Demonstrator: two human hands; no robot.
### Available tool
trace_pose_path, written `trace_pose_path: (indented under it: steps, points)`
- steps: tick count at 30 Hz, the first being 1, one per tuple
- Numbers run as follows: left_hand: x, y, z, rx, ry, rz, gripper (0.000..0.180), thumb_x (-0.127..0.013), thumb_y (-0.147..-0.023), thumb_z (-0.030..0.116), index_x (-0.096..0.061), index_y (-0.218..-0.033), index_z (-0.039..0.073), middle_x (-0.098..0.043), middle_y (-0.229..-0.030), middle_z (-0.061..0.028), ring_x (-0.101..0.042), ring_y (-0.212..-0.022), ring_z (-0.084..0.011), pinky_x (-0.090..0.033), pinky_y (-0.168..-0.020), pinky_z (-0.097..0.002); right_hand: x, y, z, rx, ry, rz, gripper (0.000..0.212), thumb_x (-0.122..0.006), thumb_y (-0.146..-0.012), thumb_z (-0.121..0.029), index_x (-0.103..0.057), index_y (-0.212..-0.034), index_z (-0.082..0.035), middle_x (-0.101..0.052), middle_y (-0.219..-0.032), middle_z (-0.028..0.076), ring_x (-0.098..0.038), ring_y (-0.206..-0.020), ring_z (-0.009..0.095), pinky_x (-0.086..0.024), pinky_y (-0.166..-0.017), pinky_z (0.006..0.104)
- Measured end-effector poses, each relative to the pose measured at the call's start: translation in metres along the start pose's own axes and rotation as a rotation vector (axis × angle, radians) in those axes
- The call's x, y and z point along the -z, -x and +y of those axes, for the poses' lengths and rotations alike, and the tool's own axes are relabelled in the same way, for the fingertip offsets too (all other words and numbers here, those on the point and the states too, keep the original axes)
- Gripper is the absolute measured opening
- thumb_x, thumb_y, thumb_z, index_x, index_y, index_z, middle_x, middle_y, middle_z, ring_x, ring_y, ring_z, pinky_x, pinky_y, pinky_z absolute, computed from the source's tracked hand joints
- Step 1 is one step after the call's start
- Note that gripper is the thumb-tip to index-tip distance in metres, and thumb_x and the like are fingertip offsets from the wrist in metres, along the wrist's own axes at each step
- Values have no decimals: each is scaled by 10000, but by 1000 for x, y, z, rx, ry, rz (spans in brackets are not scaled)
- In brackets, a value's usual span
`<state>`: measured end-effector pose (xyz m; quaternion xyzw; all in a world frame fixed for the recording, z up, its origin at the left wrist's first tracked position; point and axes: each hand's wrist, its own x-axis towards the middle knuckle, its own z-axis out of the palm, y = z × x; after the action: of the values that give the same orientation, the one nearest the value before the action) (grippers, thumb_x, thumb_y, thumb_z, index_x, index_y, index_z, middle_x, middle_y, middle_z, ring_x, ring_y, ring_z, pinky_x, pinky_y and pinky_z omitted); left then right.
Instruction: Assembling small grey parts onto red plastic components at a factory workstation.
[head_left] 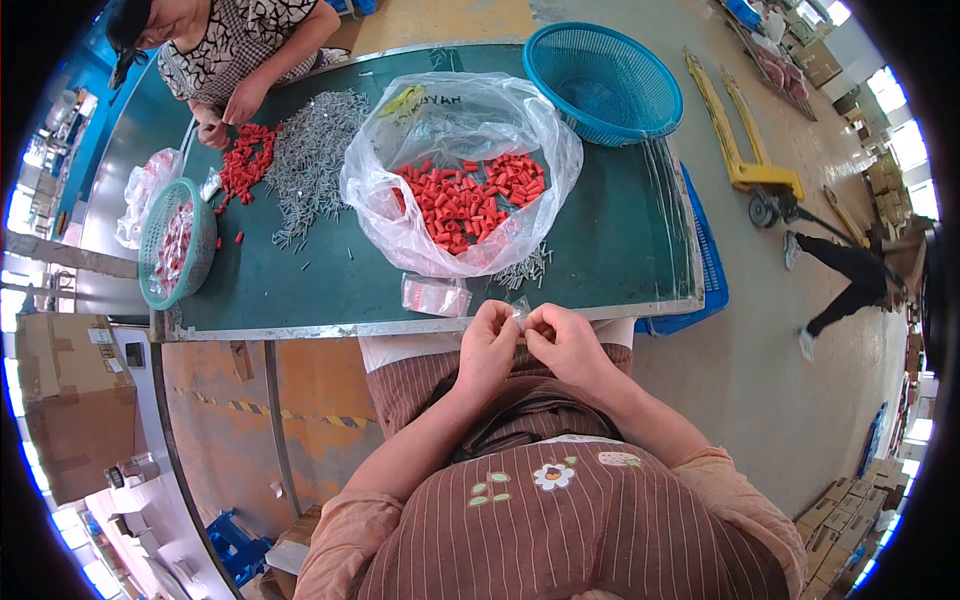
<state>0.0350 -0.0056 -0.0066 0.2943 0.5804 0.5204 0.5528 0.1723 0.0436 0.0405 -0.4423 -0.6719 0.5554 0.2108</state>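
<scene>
Fingers: left hand [487,345] and right hand [562,340] both pinched nearly closed, tips on a small clear bag [520,309] at the near edge of the green table [625,225]. Should be feather-light, limp, slick, easily torn; I'd grip the lip, one ply per side. Contents: can't tell. Beyond: flat packets [436,297], loose screws [524,270], big translucent bag [366,172] of red plugs [462,215].

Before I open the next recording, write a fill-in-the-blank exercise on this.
In size, the clear plastic between left hand and right hand is ____ than the transparent bag.
The short tubes inside that bag are ____ in colour.
The blue basket stands at the far ____ corner of the table.
Missing words: smaller; red; right.
</scene>
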Motion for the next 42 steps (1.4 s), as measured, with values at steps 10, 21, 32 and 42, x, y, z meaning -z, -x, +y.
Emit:
trace_pose_path:
  steps: [10,21,32,42]
  points:
    - [17,-2,15,-61,-380,87,61,-599,-853,62,-570,-869,11,-604,-710,-35,-556,-626,-85,-456,-580,-243,37,-49,35,481,749,172,224,-604,-750,-40,-650,-967,-64,-587,-876,96,-592,-868,273,-505,-772,385]
    - [28,-2,22,-21,-363,130,140,-643,-825,146,-647,-845,8,-599,-679,-38,-494,-578,-87,-437,-576,-276,37,-76,34,555,1077,51,71,-620,-684,-79,-591,-747,-60,-586,-761,108,-627,-749,265,-523,-672,356]
    - [29,-6,26,-29,-434,128,166,-653,-816,162,-633,-842,0,-626,-696,-80,-581,-640,-145,-475,-639,-303,43,-76,35,317,862,77,84,-635,-707,-100,-576,-742,-52,-587,-752,97,-608,-702,276,-501,-647,398]
    - [23,-12,31,-20,-480,120,147,-665,-790,140,-646,-841,3,-640,-709,-91,-605,-656,-168,-486,-660,-309,50,-66,40,654,985,45,48,-613,-682,-98,-571,-693,-79,-561,-733,65,-569,-744,241,-477,-678,354]
